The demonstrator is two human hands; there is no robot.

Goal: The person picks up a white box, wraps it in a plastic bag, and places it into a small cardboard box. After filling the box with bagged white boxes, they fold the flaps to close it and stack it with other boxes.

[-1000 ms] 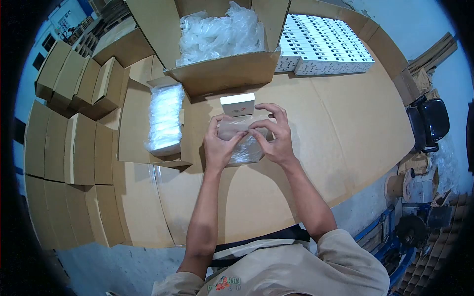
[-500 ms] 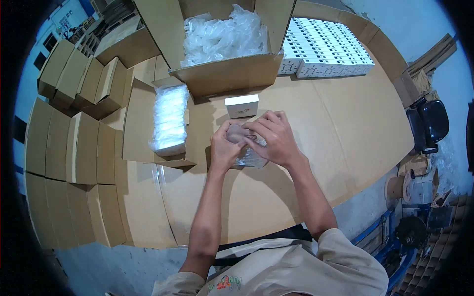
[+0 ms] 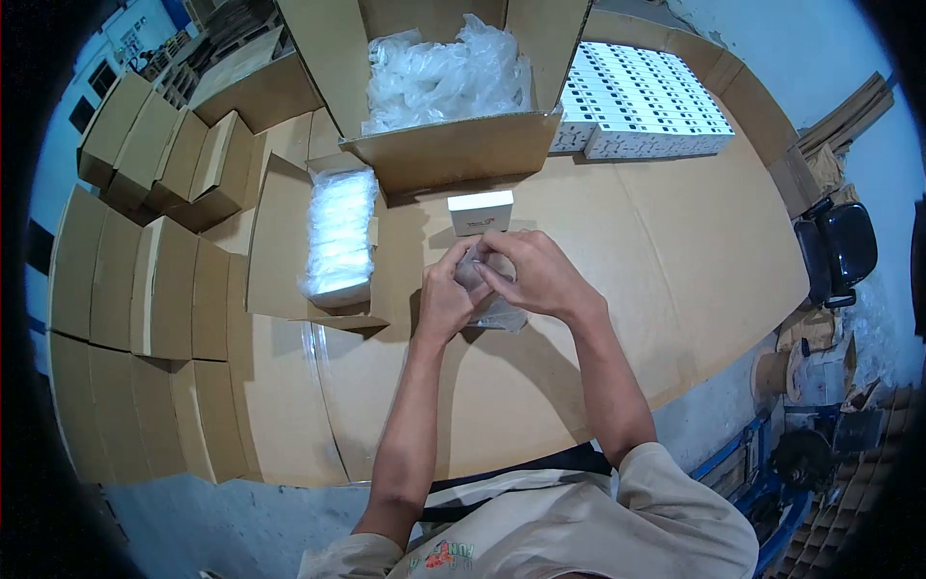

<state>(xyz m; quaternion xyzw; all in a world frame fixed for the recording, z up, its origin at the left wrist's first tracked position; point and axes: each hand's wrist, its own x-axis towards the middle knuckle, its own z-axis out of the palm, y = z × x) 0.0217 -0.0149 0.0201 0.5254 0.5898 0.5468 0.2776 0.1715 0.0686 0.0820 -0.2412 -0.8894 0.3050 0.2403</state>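
Around the left of the cardboard-covered table (image 3: 694,289), from eight to ten o'clock as seen from the hands, brown cartons (image 3: 175,299) stand packed side by side in rows. Between nine and ten, and nearer, an open carton (image 3: 276,241) holds a row of packs in clear wrap (image 3: 342,236). Just short of twelve sits a large open carton (image 3: 453,154), heaped inside with crumpled clear plastic (image 3: 444,77).

At the centre, the left hand (image 3: 447,297) has its thumb and fingers closed on a clear plastic bag (image 3: 499,316), which lies between both hands and shows partly below the fingers. At twelve, just beyond the fingertips, a small white box (image 3: 479,214) stands on the table. The right hand (image 3: 540,273) bends over the bag, thumb and fingers drawn in close to the left ones; the fingers overlap there, so I cannot tell whether its tips are clamped on the film.

Between one and two o'clock, white printed boxes (image 3: 656,106) sit in tight rows. Just before three, well apart from the hands and past the table edge, is a black chair (image 3: 847,246)
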